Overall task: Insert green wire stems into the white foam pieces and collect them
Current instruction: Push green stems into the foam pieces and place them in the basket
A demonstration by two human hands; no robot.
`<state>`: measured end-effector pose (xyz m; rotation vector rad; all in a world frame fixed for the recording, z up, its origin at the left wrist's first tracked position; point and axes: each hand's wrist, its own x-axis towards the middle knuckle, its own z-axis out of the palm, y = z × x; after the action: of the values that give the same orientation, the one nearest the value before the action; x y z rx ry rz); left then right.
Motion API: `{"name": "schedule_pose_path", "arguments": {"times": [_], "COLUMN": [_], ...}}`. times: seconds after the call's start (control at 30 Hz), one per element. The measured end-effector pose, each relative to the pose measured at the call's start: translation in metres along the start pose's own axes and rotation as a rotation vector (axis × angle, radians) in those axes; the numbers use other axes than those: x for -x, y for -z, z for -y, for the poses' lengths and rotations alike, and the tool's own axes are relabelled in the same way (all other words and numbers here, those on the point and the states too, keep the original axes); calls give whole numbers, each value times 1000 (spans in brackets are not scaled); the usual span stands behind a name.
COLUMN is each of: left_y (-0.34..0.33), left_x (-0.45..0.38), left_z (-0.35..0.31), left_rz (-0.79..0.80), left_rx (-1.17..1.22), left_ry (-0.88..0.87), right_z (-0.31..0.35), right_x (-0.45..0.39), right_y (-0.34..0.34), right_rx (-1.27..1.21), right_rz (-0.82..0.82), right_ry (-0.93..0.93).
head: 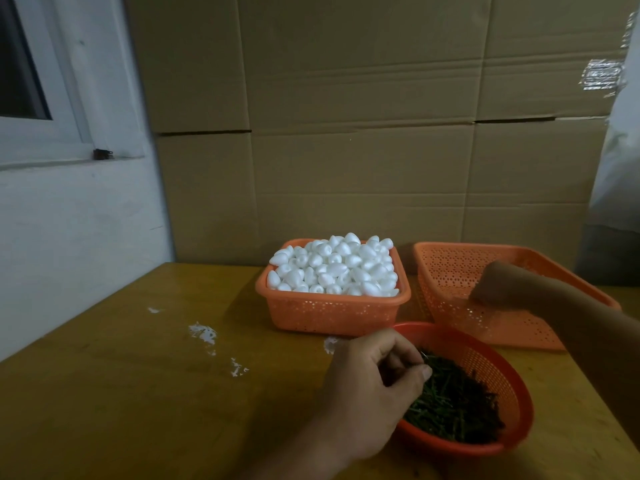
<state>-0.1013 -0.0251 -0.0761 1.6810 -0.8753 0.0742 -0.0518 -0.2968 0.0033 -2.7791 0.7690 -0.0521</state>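
Left hand (374, 382) dipped into the round red mesh bowl (512, 386), fingers pinching thin green wire stems (453, 407); right hand (498, 284) reached into the tilted orange basket (446, 268), its grip unclear.

The left hand (367, 386) pinches among green stems (453, 407) in a round basket (516, 403); the right hand's (498, 285) fingers reach into a tilted basket (446, 268).

Both the left hand (374, 382) and right hand (498, 285) are bare, with no gloves, rings or watch. The forearms show no sleeves; a short thumbnail shows on the left.
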Motion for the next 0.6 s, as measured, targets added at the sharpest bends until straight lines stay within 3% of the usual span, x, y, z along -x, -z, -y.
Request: {"name": "schedule_pose_path", "arguments": {"times": [0.17, 0.3, 0.43, 0.6], "left_y": [1, 1, 3, 7], "left_x": [0, -1, -2, -6], "left_z": [0, 0, 1, 1], "left_rz": [-13, -26, -19, -66], "left_rx": [-6, -7, -12, -22], "left_ry": [-8, -23, -41, -34], "right_z": [-2, -8, -4, 2], "right_x": [10, 40, 92, 138], "right_y": [-4, 4, -2, -34], "right_rx": [-130, -566, -595, -574], "right_rz": [-102, -266, -277, -273], "right_ry": [61, 156, 362, 453]}}
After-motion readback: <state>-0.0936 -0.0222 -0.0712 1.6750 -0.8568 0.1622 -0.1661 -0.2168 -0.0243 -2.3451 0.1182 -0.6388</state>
